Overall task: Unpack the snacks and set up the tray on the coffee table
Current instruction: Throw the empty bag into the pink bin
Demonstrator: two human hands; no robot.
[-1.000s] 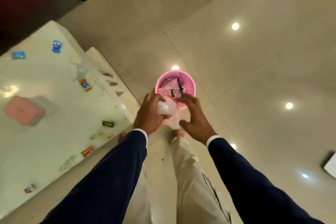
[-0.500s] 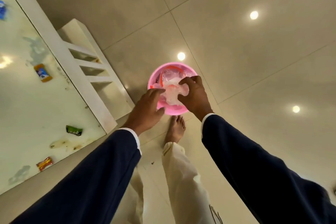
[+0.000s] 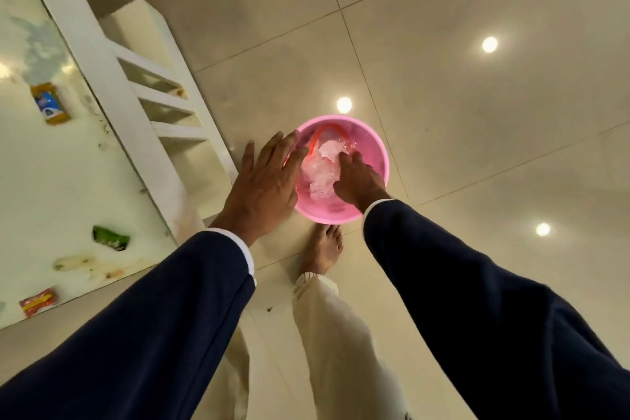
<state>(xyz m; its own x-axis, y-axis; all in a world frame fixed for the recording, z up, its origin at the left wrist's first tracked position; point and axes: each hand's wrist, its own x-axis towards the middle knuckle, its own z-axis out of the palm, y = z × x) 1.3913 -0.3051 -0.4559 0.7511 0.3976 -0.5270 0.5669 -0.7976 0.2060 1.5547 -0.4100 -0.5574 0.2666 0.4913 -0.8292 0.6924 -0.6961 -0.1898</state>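
A pink bin [image 3: 376, 150] stands on the tiled floor, holding a crumpled clear plastic bag [image 3: 320, 169] with a red strip. My right hand [image 3: 358, 181] reaches into the bin and presses its fingers down on the plastic. Over the bin's left rim hovers my left hand [image 3: 264, 186], flat with straight fingers and holding nothing. On the white coffee table [image 3: 102, 78] at the left lie an orange-and-blue snack packet [image 3: 51, 104], a green packet [image 3: 110, 238] and a red packet [image 3: 37, 302].
The table's white frame and slatted lower shelf [image 3: 163, 106] stand just left of the bin. My bare foot [image 3: 324, 249] is on the floor right in front of the bin. Glossy floor tiles with light reflections stretch to the right.
Both hands carried the crumpled plastic from above the bin down into it. My left hand let go and flattened; my right hand pushed deeper into the bin.
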